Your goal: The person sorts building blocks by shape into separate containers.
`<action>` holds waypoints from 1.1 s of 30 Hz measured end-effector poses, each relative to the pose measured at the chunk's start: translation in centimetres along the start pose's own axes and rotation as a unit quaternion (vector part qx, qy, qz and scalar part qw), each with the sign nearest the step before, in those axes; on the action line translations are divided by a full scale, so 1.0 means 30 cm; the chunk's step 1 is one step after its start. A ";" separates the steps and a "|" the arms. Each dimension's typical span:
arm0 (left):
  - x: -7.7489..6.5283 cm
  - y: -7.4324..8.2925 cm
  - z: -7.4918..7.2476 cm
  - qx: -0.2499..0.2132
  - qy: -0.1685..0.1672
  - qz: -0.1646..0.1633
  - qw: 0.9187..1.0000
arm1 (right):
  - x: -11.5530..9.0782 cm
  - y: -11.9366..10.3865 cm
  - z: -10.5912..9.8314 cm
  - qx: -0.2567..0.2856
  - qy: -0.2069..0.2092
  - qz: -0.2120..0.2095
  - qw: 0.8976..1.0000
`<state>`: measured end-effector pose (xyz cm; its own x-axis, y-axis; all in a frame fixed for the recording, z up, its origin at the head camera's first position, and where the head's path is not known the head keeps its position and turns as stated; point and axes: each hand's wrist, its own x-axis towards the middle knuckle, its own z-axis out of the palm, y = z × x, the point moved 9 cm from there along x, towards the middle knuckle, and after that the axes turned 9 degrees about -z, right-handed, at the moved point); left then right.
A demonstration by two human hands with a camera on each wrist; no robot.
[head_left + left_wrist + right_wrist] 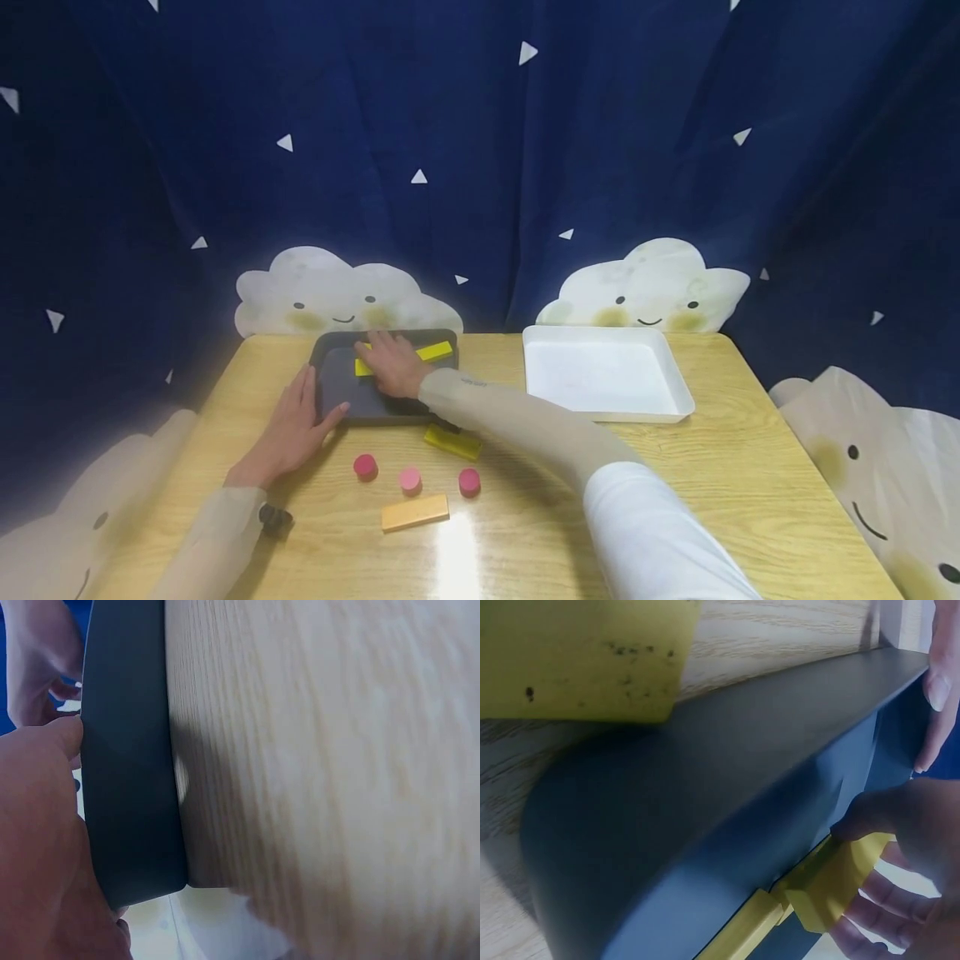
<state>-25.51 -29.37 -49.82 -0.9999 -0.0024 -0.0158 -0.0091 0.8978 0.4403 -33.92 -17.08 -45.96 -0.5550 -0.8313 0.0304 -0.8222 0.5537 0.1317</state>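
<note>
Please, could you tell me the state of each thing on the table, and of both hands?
Left hand: fingers straight, touching dark tray.
Right hand: pinching first yellow block.
Dark tray: open side up.
First yellow block: pinched.
Second yellow block: lying in dark tray.
Third yellow block: lying outside dark tray.
Orange block: lying flat.
Three pink cylinders: upright, apart.
White tray: open side up.
</note>
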 end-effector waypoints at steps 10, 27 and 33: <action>-0.004 0.008 -0.006 -0.010 0.012 0.007 1.000 | 0.008 0.001 0.025 -0.007 -0.017 0.002 1.000; -0.008 0.027 -0.016 -0.006 0.007 0.011 1.000 | 0.015 0.010 0.007 -0.011 -0.017 0.007 1.000; -0.013 0.019 -0.016 -0.005 0.002 0.005 1.000 | 0.012 0.009 -0.008 -0.002 -0.009 0.007 1.000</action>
<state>-25.13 -29.06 -49.14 -1.0000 0.0044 -0.0082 0.0002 0.8933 0.4494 -34.31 -17.25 -45.66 -0.5695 -0.8219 0.0136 -0.8133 0.5658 0.1353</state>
